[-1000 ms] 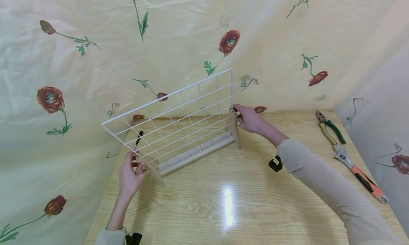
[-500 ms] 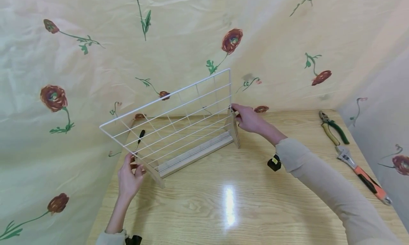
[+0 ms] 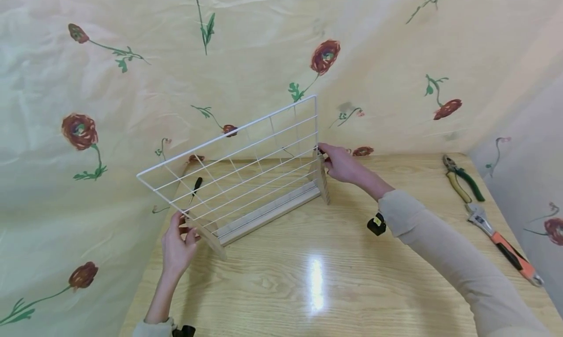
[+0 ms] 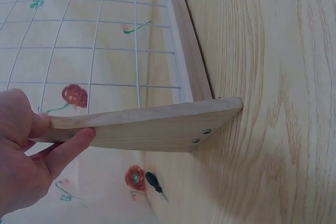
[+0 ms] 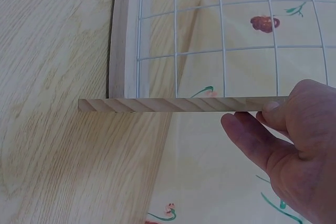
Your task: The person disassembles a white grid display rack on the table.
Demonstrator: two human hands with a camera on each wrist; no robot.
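A rack with a white wire grid between two wooden side panels stands at an angle on the table. A wooden rail joins the panels low down. My left hand pinches the upper end of the left side panel between thumb and fingers. Two metal screw heads show on that panel's outer face. At the other end, my right hand grips the right side panel near its top. Thumb and fingers lie on either side of the panel's edge in the right wrist view.
Behind the rack's left end lies a screwdriver with a black handle. Pliers with green and yellow handles and an orange-handled adjustable wrench lie along the table's right side. Flowered cloth hangs behind the table.
The head view has turned slightly left, so wall and tools appear further right. The rack and both hands have shifted slightly left against the table; both grips are unchanged.
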